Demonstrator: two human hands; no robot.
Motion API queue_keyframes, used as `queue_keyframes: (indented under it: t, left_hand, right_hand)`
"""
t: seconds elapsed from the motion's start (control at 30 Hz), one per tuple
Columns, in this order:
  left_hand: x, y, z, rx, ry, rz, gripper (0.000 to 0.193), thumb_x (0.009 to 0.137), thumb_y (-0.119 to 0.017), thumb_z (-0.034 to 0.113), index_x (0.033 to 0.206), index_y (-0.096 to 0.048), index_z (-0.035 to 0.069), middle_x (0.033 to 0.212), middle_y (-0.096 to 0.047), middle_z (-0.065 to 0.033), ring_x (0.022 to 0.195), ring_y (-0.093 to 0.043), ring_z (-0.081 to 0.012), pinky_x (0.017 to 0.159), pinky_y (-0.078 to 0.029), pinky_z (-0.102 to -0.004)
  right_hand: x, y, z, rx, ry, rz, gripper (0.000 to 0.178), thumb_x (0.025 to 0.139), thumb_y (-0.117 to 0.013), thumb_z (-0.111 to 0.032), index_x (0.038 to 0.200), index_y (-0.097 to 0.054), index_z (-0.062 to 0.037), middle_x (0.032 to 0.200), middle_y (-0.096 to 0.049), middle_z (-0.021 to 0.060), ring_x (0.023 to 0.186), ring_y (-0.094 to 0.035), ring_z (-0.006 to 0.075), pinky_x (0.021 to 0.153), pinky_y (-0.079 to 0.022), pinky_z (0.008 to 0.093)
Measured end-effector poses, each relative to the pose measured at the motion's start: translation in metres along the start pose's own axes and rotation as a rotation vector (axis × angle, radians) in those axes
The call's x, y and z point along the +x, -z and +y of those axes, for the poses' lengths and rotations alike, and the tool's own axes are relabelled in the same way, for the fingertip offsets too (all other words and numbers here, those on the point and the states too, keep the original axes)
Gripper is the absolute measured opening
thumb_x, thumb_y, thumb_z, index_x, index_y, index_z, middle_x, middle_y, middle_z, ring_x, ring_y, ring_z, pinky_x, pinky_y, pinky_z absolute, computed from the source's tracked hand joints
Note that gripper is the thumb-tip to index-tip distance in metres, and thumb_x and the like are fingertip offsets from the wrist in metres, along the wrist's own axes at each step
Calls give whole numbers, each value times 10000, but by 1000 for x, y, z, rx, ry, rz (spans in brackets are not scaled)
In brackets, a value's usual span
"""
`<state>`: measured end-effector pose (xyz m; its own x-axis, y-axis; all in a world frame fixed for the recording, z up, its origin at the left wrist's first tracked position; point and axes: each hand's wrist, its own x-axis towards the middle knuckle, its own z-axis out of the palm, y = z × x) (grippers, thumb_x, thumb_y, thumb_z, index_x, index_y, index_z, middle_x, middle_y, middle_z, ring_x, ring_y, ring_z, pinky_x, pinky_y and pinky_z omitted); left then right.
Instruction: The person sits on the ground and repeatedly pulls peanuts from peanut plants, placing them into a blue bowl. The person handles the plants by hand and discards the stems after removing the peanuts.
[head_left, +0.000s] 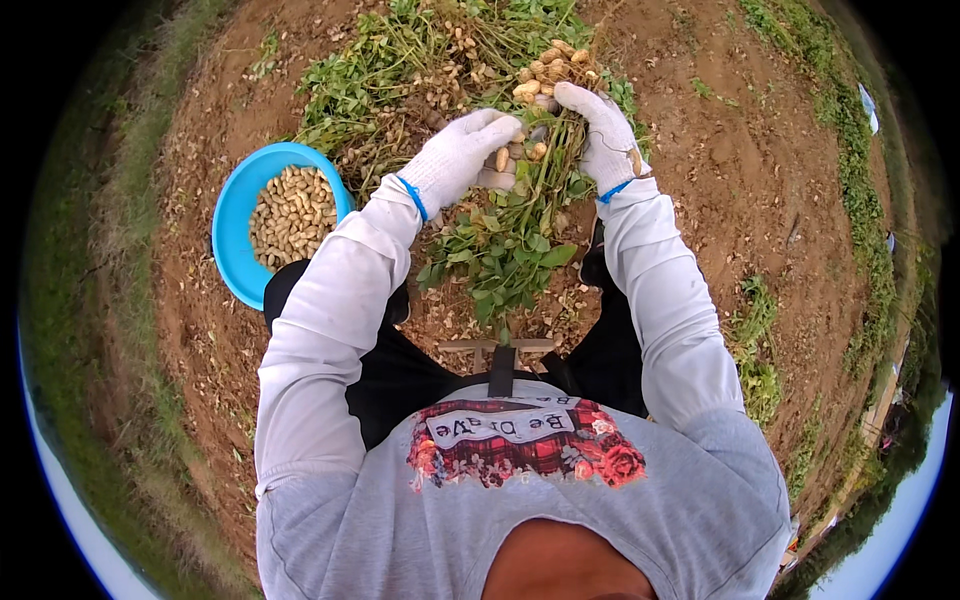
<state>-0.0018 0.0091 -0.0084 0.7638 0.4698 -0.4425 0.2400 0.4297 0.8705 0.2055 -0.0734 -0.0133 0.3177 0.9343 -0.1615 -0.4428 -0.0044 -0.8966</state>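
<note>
My left hand [455,162], in a white knit glove with a blue cuff, curls around a few loose peanuts [502,160] that show at its fingers. Opposite it, my right hand [603,138], gloved the same way, grips a pulled-up peanut plant [515,255] near its roots. A cluster of pale peanut pods [548,74] hangs on the root end, just beyond the right thumb. The leafy end of the plant points down toward my lap. Some fingertips of both hands are hidden behind pods and stems.
A light blue basin [232,215] stands at the left, partly filled with picked peanuts [290,218]. More uprooted peanut plants [350,95] lie heaped beyond my hands. Brown soil [720,180] with dry leaves surrounds me, and green vines [848,150] run along the right.
</note>
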Motion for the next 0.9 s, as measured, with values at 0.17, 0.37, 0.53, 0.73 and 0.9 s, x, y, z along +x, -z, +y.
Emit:
queue_keyframes:
  t: [0.17, 0.37, 0.53, 0.73, 0.9]
  left_hand:
    - [-4, -23, 1, 371, -69, 8, 608, 931, -742, 451, 1337, -573, 32, 1199, -667, -72, 1021, -652, -165, 864, -567, -344]
    - [-2, -26, 7, 319, -43, -45, 666, 921, -758, 442, 1370, -568, -12, 1216, -673, -97, 965, -653, -130, 780, -565, -288]
    - [0, -19, -5, 232, -22, -93, 620, 940, -761, 404, 1362, -570, -8, 1145, -646, -58, 870, -641, -107, 715, -567, -266]
    - [-3, -17, 9, 299, -57, -1, 432, 1013, -621, 382, 1256, -605, 25, 904, -638, -42, 781, -633, -110, 648, -542, -297]
    - [8, -16, -6, 1018, -179, 85, 413, 1024, -550, 367, 1288, -585, 51, 1031, -716, -227, 959, -721, -351, 821, -562, -451]
  right_hand:
    - [-7, -11, 0, -50, 45, 49, 356, 878, -774, -274, 1118, -734, -14, 1036, -756, 92, 1005, -696, 210, 923, -560, 379]
    - [-7, -5, -2, -73, -6, 53, 347, 854, -784, -287, 1051, -732, -7, 971, -750, 87, 932, -704, 216, 880, -562, 375]
    - [-10, -9, 1, -131, 58, 8, 334, 866, -771, -271, 1066, -739, -5, 978, -756, 99, 911, -708, 215, 861, -567, 357]
    - [-10, 2, -3, -130, 40, -50, 505, 933, -702, -256, 1365, -631, -3, 1225, -728, 136, 1079, -716, 233, 984, -581, 375]
    - [-6, -1, 5, -43, 85, 12, 406, 932, -698, -221, 1273, -662, -3, 1133, -739, 127, 1024, -719, 241, 964, -574, 385]
